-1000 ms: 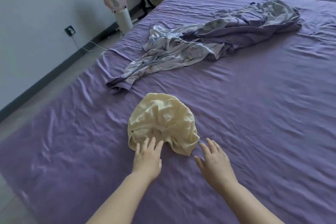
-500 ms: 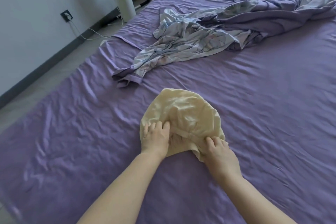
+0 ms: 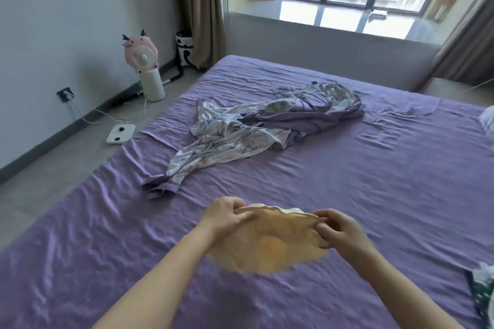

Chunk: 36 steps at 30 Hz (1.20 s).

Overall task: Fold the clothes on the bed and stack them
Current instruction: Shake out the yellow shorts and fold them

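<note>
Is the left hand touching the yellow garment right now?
Touching. The head view shows the left hand with its fingers curled round the top edge of the yellow garment, while the right hand grips the opposite end.

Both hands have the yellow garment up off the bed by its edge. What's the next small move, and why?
Probably lower it and spread it flat on the purple sheet. The left hand and right hand each pinch the top edge of the yellow garment, which hangs rumpled between them; folding needs it flat.
</note>
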Motion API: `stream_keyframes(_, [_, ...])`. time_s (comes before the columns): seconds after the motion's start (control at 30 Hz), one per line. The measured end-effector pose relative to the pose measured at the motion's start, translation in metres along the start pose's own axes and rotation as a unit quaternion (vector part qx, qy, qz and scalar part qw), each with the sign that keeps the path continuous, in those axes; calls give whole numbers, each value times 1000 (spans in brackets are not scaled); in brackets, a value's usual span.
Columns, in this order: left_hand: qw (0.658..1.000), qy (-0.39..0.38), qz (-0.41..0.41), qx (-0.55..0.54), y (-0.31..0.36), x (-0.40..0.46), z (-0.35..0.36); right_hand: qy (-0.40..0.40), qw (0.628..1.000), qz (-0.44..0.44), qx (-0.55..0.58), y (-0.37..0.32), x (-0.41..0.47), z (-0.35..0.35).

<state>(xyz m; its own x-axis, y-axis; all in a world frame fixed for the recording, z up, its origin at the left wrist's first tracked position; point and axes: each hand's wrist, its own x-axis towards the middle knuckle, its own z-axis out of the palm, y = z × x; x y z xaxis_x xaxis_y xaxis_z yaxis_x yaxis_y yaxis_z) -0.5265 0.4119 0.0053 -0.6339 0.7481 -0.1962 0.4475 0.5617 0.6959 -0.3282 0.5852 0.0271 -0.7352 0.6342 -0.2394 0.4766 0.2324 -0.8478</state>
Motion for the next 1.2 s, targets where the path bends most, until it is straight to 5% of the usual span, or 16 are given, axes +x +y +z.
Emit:
stream_keyframes(0.23, [991,-70,100,-59,118,-27,-53,42,988,-29,146,-93,-73,-129])
stream_keyframes(0.37, [989,-76,121,30,166,-42,-70,25,977,-44,206,-127,-115,-199])
stream_keyframes(0.57, [988,1,71,139,220,-70,-83,88,988,-45,116,-132,-168,-285])
stream_keyframes(0.73, [996,17,2,-83,273,-94,-79,143,988,-53,-6,-114,-200,-334])
stream_keyframes(0.9, [981,17,-37,-187,331,-119,-69,192,971,-120,-81,-105,-221,-378])
stream_keyframes(1.2, [914,34,-66,-399,415,-149,-35,206,963,-171,-9,-105,-230,-422])
